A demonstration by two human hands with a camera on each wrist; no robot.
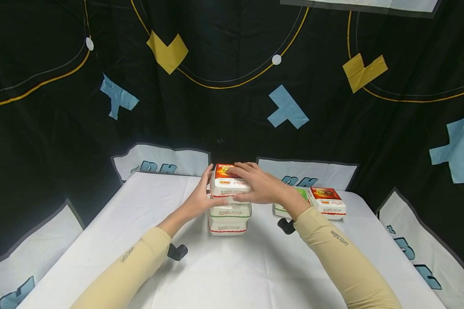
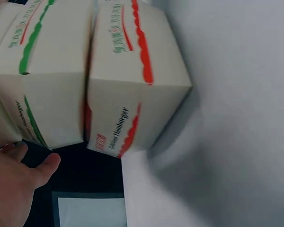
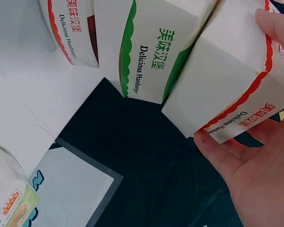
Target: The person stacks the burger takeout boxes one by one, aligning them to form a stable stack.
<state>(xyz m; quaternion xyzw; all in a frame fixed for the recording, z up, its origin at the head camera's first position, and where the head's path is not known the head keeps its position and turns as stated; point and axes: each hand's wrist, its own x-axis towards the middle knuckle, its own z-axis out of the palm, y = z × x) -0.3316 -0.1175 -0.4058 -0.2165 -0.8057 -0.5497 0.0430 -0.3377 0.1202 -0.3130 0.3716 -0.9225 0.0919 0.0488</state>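
Observation:
Three white hamburger boxes form a stack in the middle of the table. The bottom box [image 1: 228,228] has a red scalloped line and the middle box [image 1: 232,211] a green one. On top sits a red-trimmed box [image 1: 226,184] with a red printed lid. My left hand [image 1: 195,201] holds this top box at its left side, thumb across the front near the seam. From the right, my right hand [image 1: 260,185] grips the same box, thumb low on the front and fingers over the lid. In the right wrist view, the top box [image 3: 217,80] sits slightly turned against the green-trimmed box [image 3: 149,52].
To the right of the stack, a green-trimmed box [image 1: 281,210] stands beside another red-trimmed box [image 1: 328,207], partly behind my right forearm. White cloth covers the table [image 1: 212,279]. A black curtain [image 1: 224,124] hangs behind the back edge.

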